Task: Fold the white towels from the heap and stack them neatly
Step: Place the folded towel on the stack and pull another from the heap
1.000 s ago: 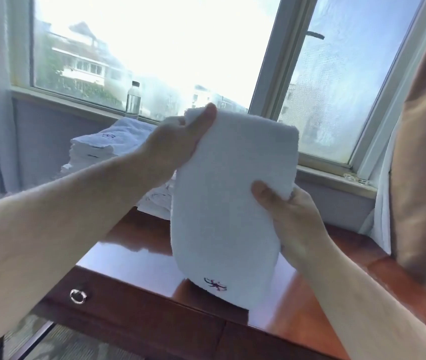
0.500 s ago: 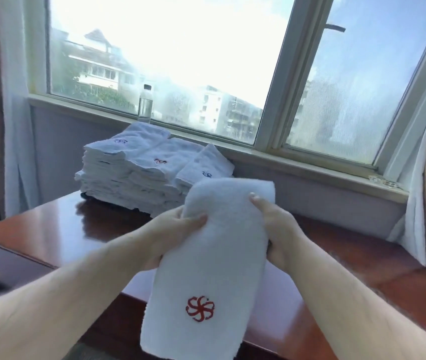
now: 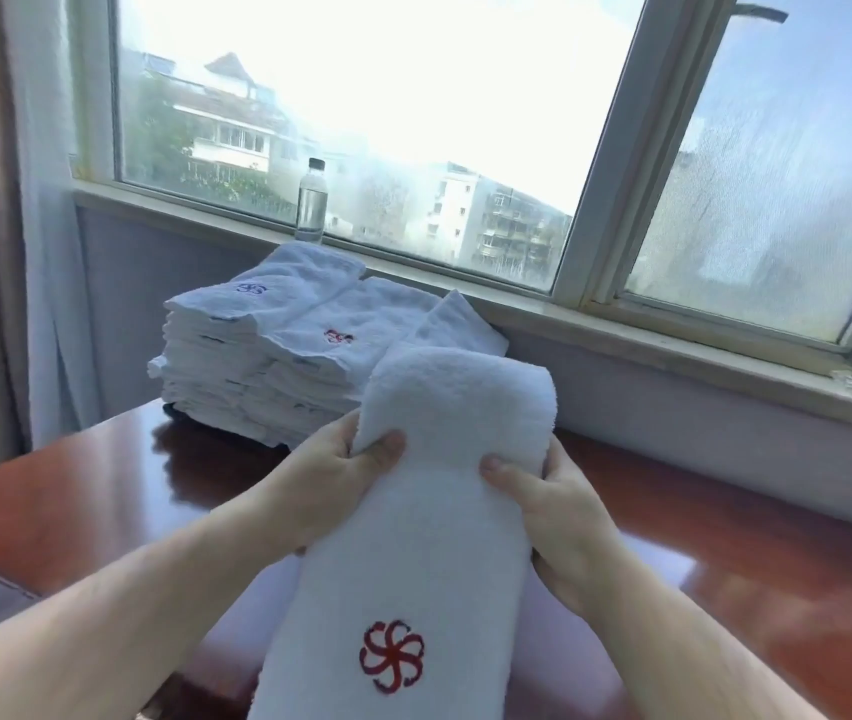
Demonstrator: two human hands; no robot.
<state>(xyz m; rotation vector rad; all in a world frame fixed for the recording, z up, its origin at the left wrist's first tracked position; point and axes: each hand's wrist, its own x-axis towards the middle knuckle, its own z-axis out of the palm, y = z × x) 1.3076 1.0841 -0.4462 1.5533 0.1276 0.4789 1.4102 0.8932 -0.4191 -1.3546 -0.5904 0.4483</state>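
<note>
A white towel folded into a long strip hangs over the table, with a red pinwheel logo near its lower end. My left hand grips its left edge, thumb on the front. My right hand grips the right edge, thumb on the front. The towel's top end curls over above both hands. Behind it, a stack of folded white towels stands on the table by the wall, in two or three side-by-side piles with blue and red logos on top.
The reddish wooden table runs under the window sill. A clear plastic bottle stands on the sill behind the stack. A curtain hangs at the left.
Both hands lowered the towel from in front of the window toward the table. The side with the red logo came to face me. The view tilted, bringing the stack into sight.
</note>
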